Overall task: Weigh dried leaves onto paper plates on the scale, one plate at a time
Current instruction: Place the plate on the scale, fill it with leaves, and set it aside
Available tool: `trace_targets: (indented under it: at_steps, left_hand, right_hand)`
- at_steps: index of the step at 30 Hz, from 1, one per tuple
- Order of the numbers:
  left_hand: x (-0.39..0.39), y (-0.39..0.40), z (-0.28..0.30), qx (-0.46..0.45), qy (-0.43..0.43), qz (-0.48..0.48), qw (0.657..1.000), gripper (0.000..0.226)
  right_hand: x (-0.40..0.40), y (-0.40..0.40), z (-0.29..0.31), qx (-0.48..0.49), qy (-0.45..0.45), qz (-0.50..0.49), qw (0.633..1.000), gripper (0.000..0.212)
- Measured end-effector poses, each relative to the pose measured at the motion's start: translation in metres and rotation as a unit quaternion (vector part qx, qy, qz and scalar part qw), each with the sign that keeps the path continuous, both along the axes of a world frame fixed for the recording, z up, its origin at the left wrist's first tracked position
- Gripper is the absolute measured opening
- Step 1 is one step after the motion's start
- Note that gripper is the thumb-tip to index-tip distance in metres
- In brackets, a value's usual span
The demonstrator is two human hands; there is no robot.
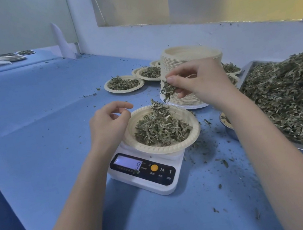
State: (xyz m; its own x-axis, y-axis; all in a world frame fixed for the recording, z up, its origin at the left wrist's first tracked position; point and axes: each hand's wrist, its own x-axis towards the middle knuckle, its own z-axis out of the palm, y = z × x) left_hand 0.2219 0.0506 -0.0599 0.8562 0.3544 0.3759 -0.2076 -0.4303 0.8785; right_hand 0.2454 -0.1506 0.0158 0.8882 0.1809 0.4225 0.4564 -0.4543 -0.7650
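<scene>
Pinching a small tuft of dried leaves (167, 90), the right hand (197, 82) hangs just above the far rim of the paper plate (192, 128) — thumb and fingertips closed on the tuft, the other fingers loosely bent. The left hand (109, 125) hovers at the plate's left edge, fingers curled and holding nothing; whether it touches the rim I cannot tell. The plate sits on the scale (145, 174), already heaped, and the display (129, 162) shows a 9. Judging by that, this looks like fine trimming: let the tuft fall a few shreds at a time onto the middle of the heap, keep both hands off the plate — any pressure would skew the reading. Behind stands the stack of plates (187, 60); the supply tray (291, 94) is at right, and filled plates (123, 83) lie beyond.
</scene>
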Motion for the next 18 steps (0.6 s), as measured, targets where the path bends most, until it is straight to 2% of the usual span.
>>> trace_targets:
  at_steps: [18]
  left_hand:
    - [0.0003, -0.0019, -0.0014, 0.017, 0.001, -0.002, 1.000, 0.028]
  right_hand:
    - [-0.0008, -0.0010, 0.0016, -0.026, 0.011, 0.020, 0.999, 0.004]
